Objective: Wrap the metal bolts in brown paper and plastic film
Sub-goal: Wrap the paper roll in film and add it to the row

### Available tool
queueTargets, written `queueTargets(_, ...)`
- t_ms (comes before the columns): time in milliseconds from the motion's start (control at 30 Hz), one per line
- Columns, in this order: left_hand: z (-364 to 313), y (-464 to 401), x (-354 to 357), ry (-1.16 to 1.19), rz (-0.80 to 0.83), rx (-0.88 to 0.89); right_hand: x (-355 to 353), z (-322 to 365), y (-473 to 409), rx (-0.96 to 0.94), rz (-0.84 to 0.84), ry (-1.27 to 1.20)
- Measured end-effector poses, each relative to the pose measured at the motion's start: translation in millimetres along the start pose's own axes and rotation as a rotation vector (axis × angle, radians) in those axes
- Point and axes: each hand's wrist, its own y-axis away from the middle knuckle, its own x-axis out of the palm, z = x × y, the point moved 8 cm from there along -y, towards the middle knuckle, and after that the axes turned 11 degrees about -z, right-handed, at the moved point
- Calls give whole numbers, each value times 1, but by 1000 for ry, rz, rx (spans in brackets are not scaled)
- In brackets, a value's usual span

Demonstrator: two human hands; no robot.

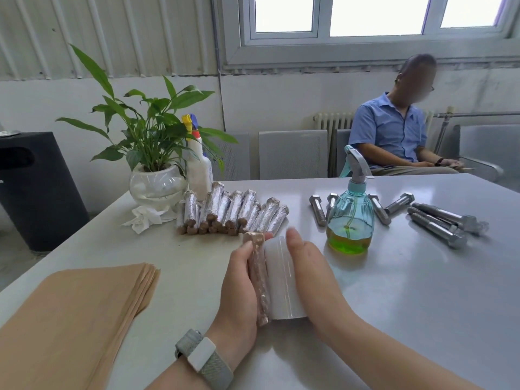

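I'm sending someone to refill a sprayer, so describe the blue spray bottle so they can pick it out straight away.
On the grey table, look right of the pile of wrapped bolts, among the bare metal bolts. The spray bottle stands upright there: clear blue, teal trigger, green liquid at the bottom. The white spray bottle by the potted plant is opaque.

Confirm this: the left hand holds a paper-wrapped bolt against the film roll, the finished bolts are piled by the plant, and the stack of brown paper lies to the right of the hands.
One thing is wrong: the stack of brown paper lies to the left of the hands, as the head view shows. The rest stands: the left hand holds the paper-wrapped bolt against the film roll, and the finished bolts are piled by the plant.
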Motion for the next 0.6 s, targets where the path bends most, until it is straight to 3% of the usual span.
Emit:
queueTargets(167, -19, -2, 0, -270, -15, 323, 5, -1, 5, 142, 183, -264)
queueTargets(267, -23, -2, -3, -279, -40, 365, 7, 0, 5, 134, 225, -241)
queueTargets(367, -24, 1, -3, -257, -35, 385, 7, 11, 6, -5, 179, -152)
queueTargets(467, -18, 5, -1, -167, -23, 319, 2, 14, 4, -81, 95, -98)
queueTargets(600, 3, 11, 9, -85, 99, 44, -8, 11, 0, -108, -31, 42)
